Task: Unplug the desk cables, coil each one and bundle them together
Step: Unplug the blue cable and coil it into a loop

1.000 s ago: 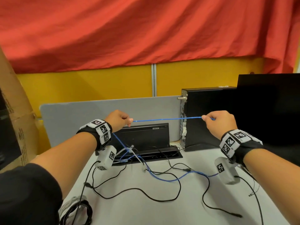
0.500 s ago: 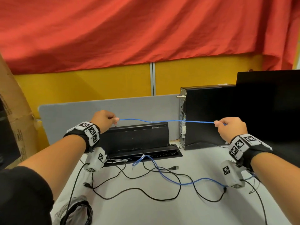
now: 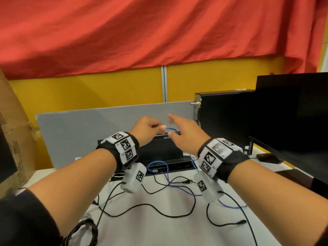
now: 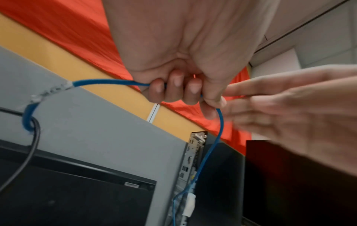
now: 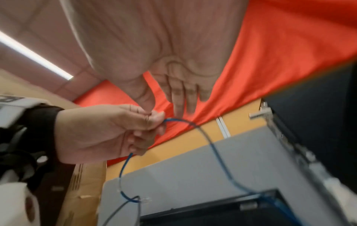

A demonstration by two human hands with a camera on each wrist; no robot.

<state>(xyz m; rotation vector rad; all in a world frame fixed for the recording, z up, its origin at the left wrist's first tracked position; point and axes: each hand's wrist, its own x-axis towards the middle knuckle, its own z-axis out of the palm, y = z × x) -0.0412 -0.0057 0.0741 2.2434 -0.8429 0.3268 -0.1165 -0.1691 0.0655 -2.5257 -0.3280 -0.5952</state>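
My left hand [image 3: 150, 127] is raised above the desk and grips a blue network cable [image 3: 171, 129] in its curled fingers [image 4: 173, 89]. From the fist one end arcs left [image 4: 108, 81] and the other drops toward the desk. My right hand [image 3: 174, 126] is right beside the left, fingers straight [image 5: 183, 99] and holding nothing. The rest of the blue cable loops by the black cable box [image 3: 159, 151] and trails over the desk [image 3: 230, 206]. Thin black cables [image 3: 150, 208] sprawl on the white desk.
A black computer tower [image 3: 221, 118] and a dark monitor [image 3: 291, 112] stand at the right. A grey partition [image 3: 79, 132] runs along the back and a cardboard box [image 3: 12, 130] stands at the left. A coiled black cable [image 3: 83, 233] lies at the near left.
The hands held the blue cable stretched wide apart. Now my right hand has let go and swung left next to my left hand, and the cable hangs slack.
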